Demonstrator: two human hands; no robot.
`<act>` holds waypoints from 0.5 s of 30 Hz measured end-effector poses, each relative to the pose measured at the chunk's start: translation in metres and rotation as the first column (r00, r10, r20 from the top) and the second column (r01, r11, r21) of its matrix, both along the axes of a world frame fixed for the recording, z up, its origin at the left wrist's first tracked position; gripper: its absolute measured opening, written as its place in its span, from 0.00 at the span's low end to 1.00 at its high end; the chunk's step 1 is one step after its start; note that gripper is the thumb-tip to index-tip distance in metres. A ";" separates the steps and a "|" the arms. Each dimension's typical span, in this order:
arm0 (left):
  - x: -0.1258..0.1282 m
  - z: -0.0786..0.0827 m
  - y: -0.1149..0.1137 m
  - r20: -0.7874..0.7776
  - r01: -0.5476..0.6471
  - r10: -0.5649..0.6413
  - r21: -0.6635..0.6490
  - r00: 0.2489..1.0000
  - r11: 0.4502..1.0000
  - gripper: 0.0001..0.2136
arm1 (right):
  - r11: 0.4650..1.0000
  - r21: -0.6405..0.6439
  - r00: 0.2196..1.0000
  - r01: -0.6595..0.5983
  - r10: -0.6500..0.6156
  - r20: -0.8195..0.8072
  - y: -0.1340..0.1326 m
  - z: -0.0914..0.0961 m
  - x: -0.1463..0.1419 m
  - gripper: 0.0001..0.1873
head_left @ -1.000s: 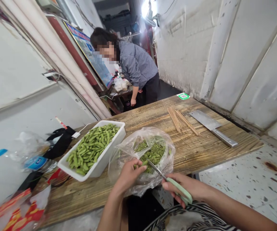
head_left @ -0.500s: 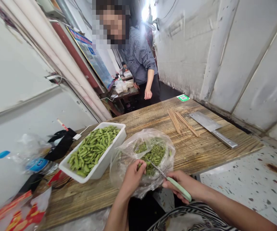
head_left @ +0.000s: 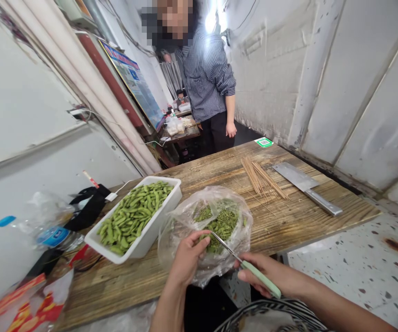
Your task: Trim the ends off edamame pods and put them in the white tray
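My left hand (head_left: 188,256) pinches a green bean pod (head_left: 204,237) over a clear plastic bag (head_left: 185,221) of green trimmings. My right hand (head_left: 271,276) grips light-green-handled scissors (head_left: 245,265), whose blades point up-left at the pod. The bag rests on a worn wooden table (head_left: 289,221) near its front edge. Just left of the bag stands a white rectangular tub (head_left: 150,233) heaped with bean pods.
Bamboo skewers (head_left: 259,177) and a steel cleaver (head_left: 306,186) lie at the table's far right. A plastic water bottle (head_left: 36,230), black bag and red wrappers crowd the left end. A person in a striped shirt (head_left: 207,78) stands beyond the table's far edge.
The person in the striped shirt has straightened up and stepped nearer the table. My hands have stayed over the bag with the scissors at the pod.
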State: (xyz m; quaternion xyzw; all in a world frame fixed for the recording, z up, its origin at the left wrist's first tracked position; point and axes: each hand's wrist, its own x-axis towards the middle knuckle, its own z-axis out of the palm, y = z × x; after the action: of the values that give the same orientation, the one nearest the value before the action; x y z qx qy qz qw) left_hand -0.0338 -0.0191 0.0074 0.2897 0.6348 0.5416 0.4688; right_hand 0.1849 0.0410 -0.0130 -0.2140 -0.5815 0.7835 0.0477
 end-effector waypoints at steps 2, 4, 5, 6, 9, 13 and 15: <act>0.001 0.000 0.000 0.080 -0.002 0.001 0.015 0.997 1.000 0.23 | 1.000 0.007 1.000 -0.011 0.011 0.005 -0.001 0.000 -0.001 0.26; 0.000 -0.002 -0.001 0.121 0.004 -0.008 0.029 0.993 1.000 0.22 | 1.000 0.009 1.000 -0.015 0.015 0.018 -0.002 0.000 -0.002 0.27; 0.000 -0.003 -0.001 0.122 -0.002 -0.002 0.037 0.993 0.999 0.22 | 1.000 0.009 0.999 -0.019 0.018 0.029 -0.003 0.000 -0.002 0.27; -0.001 -0.005 -0.001 0.105 -0.023 0.018 0.046 0.994 0.999 0.21 | 1.000 0.007 0.999 -0.025 0.025 0.039 -0.003 0.001 -0.002 0.28; -0.002 -0.010 -0.001 -0.053 -0.118 0.121 0.071 0.991 0.991 0.19 | 0.994 0.098 0.998 -0.040 0.034 0.061 -0.001 0.007 -0.001 0.29; -0.002 -0.011 -0.001 -0.219 -0.039 0.052 0.066 0.974 0.997 0.16 | 0.892 0.452 0.996 0.014 -0.052 0.071 0.006 0.020 0.001 0.26; -0.001 -0.010 -0.002 -0.215 0.025 -0.017 0.036 0.976 0.999 0.16 | 0.833 0.553 0.991 -0.001 -0.071 0.109 0.010 0.025 0.002 0.25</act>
State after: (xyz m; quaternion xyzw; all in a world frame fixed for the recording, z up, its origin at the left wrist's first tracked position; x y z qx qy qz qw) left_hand -0.0349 -0.0208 -0.0023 0.3624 0.6680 0.5144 0.3973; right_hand 0.1869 0.0513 0.0119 -0.2504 -0.7806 0.5664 0.0852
